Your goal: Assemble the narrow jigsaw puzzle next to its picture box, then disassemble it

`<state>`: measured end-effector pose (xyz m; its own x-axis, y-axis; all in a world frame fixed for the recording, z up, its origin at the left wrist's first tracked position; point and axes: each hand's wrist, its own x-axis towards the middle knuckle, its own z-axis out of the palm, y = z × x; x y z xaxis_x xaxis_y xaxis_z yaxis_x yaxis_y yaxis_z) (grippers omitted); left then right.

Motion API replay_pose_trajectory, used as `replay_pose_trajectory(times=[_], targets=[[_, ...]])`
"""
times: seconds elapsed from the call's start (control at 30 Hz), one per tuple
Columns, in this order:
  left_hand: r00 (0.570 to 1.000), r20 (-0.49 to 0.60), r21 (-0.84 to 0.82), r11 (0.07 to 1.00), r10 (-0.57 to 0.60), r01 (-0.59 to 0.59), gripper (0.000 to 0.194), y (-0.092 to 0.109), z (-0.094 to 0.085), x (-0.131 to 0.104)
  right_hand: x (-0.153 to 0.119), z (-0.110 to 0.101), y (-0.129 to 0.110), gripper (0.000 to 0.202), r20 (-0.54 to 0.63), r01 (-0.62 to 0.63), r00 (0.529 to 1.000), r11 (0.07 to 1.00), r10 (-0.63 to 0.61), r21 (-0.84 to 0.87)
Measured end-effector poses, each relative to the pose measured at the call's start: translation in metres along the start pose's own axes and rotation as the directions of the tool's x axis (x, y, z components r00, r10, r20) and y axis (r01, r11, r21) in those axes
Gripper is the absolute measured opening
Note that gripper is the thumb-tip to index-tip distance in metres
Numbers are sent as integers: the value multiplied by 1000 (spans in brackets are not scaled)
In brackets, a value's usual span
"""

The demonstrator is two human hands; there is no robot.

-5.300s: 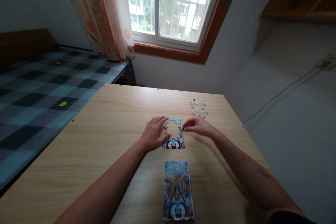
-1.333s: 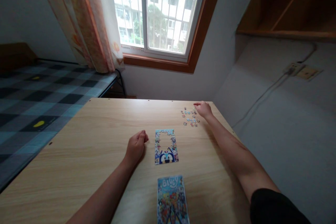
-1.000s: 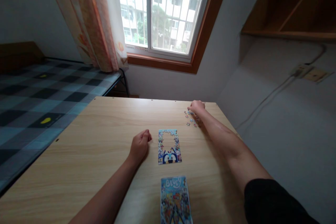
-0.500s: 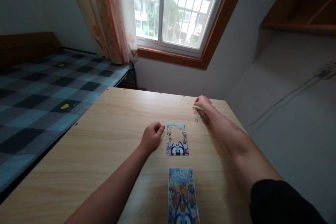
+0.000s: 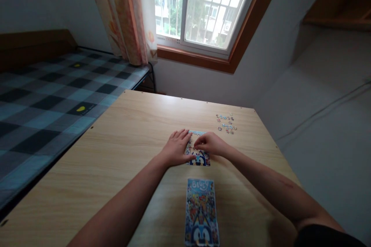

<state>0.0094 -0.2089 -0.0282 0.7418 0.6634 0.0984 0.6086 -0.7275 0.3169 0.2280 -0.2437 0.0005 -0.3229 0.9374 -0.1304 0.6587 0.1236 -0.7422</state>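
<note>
A partly filled jigsaw puzzle (image 5: 199,160) lies flat on the wooden table, with a gap in its middle and a blue dog face along its lower edge. Spread over its left side, my left hand (image 5: 179,148) is open, fingers on the upper left border and thumb near the lower part. My right hand (image 5: 211,143) is over the gap from the right, thumb and fingers pinched on a small jigsaw piece, barely visible at the fingertips. Several loose jigsaw pieces (image 5: 227,126) lie farther back on the right.
Nearer to me on the table (image 5: 116,146) lies the puzzle box (image 5: 202,212), printed with the same picture and the word Bluey. A bed with a checked cover (image 5: 58,96) stands to the left. Beyond the table's far edge are a wall, a curtain (image 5: 124,19) and a window (image 5: 208,11).
My right hand has come from the loose pieces to the puzzle's gap. My left hand has opened and moved right onto the puzzle's edge. The camera view has shifted slightly.
</note>
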Motion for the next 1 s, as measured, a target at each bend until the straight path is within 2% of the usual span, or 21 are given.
replay_pose_trajectory(times=[0.2, 0.63, 0.77, 0.87, 1.0], targets=[[1000, -3, 9, 1000, 7, -7, 92, -1, 1, 0, 5, 12, -4, 14, 15, 1, 1000, 996, 1, -87], [1000, -6, 12, 1000, 18, -18, 91, -3, 4, 1, -1, 19, -15, 11, -94, -32, 996, 944, 1, -328], [1000, -12, 5, 1000, 11, -11, 92, -2, 1, 1, -8, 10, -14, 11, -157, 29, 985, 961, -75, -274], [999, -44, -37, 999, -10, 8, 87, -1, -3, 2, -18, -13, -3, 12, -343, 58, 931, 977, -126, -203], [992, -105, -86, 994, -73, 64, 73, -2, -2, 5, -41, -46, 26, 21, -604, 14, 790, 987, -109, -160]])
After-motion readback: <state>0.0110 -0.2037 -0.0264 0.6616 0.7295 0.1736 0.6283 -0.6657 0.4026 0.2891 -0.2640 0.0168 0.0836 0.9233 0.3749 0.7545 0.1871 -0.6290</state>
